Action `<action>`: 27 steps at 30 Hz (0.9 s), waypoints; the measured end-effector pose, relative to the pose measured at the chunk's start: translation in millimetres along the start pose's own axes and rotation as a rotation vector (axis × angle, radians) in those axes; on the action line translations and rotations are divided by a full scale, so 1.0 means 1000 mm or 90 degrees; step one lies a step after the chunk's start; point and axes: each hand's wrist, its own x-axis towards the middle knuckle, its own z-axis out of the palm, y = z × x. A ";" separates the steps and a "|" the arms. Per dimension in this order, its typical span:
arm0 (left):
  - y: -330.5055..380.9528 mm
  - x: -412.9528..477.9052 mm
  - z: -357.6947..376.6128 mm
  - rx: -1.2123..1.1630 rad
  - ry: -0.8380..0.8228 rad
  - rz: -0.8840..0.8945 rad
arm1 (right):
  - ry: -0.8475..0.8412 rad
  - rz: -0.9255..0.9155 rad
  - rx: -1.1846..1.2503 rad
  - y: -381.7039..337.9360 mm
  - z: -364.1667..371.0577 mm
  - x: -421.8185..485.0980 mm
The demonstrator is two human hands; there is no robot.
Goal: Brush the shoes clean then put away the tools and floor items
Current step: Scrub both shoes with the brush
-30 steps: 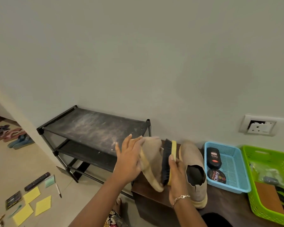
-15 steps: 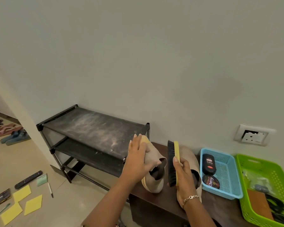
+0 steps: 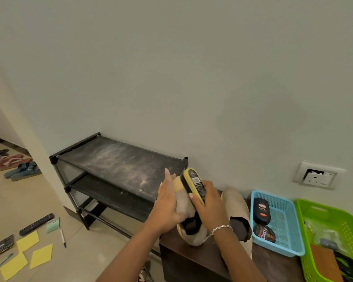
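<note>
Dark wooden tabletop (image 3: 192, 259) fills the lower middle of the frame, with pale floor (image 3: 90, 251) to its left. Above it, the person's left hand (image 3: 167, 202) lies flat against the side of a beige shoe (image 3: 182, 208), fingers straight and pointing up, thumb hidden. The right hand (image 3: 210, 202), with a bracelet (image 3: 220, 228) at the wrist, is wrapped round a yellow-backed brush (image 3: 194, 184), whose dark bristles meet the shoe. That shoe is tipped toe-up, its heel end down at the tabletop. Just right of it a second shoe (image 3: 234, 202) stands on the table.

Further right sits a blue basket (image 3: 283, 220) holding a black polish bottle (image 3: 262, 210) and a round tin (image 3: 265, 234). A green basket (image 3: 322, 204) is beside it at the frame's right edge.

At lower left, on the floor, lie yellow notes (image 3: 28, 243), a remote (image 3: 36, 224) and a pen (image 3: 63, 239).

Beyond the hands a dusty black shoe rack (image 3: 118, 165) stands against the wall. A wall socket (image 3: 318, 176) is at middle right, and sandals (image 3: 22, 171) lie at far left.
</note>
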 end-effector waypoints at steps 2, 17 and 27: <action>-0.003 -0.002 -0.006 0.015 -0.023 0.003 | -0.039 0.145 0.079 0.018 -0.001 0.004; -0.001 0.008 -0.012 0.091 -0.059 -0.011 | 0.062 0.164 0.156 0.020 0.021 -0.011; -0.018 0.008 -0.010 0.154 0.105 -0.005 | 0.038 -0.056 0.053 0.017 0.038 -0.014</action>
